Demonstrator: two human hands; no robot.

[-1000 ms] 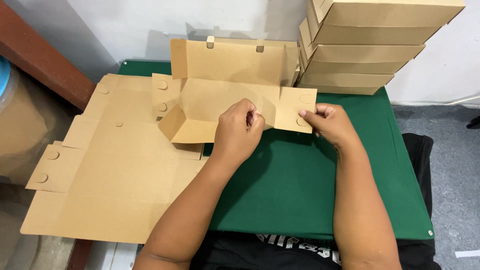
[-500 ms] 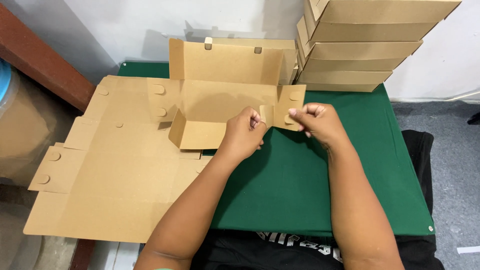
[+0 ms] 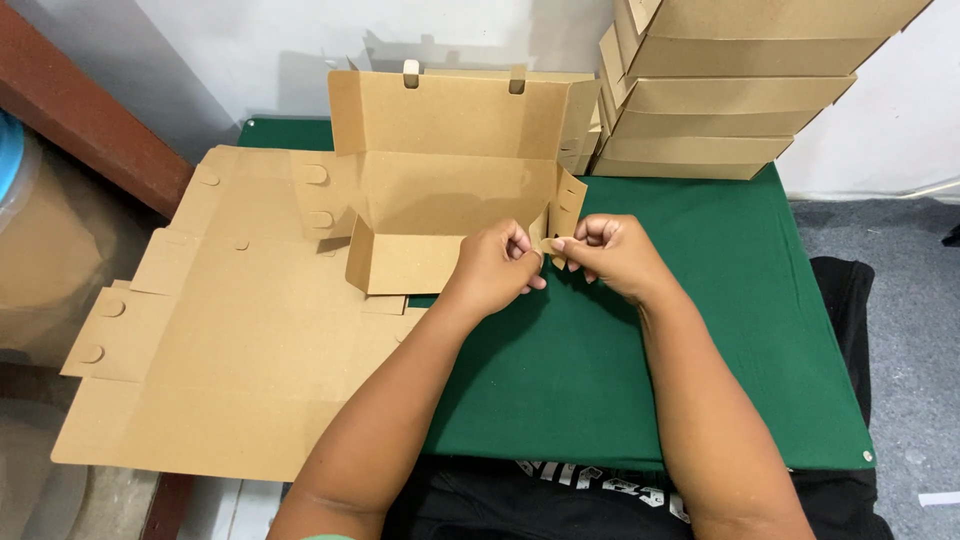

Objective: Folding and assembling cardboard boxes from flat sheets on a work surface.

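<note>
**Half-folded carton held at its right front corner on a green table**

A green-covered table (image 3: 640, 400) fills the middle of the head view, with a white wall behind it and grey floor to the right. A broad pile of flat, unfolded cardboard blanks (image 3: 220, 350) is spread over the table's left part and overhangs its left edge; round punched tabs are seen along their left margins. A stack of folded brown boxes (image 3: 720, 90) is set at the far right corner of the table, close beside the carton's raised back panel.

The half-folded carton (image 3: 440, 180) is placed at the centre rear of the table, partly resting on the blanks. Its back panel is stood upright with two small tabs at the top, its left side flap is raised, and its front wall is partly lifted.

The right front corner of the carton is hidden in part by the two hands. The left hand (image 3: 495, 270) is closed, fingers pinched on the front wall's end flap. The right hand (image 3: 610, 255) is closed too, its fingertips gripping the small side flap (image 3: 565, 205) just beside the left hand; the two hands nearly touch. Both forearms are stretched across the bare green surface.
</note>
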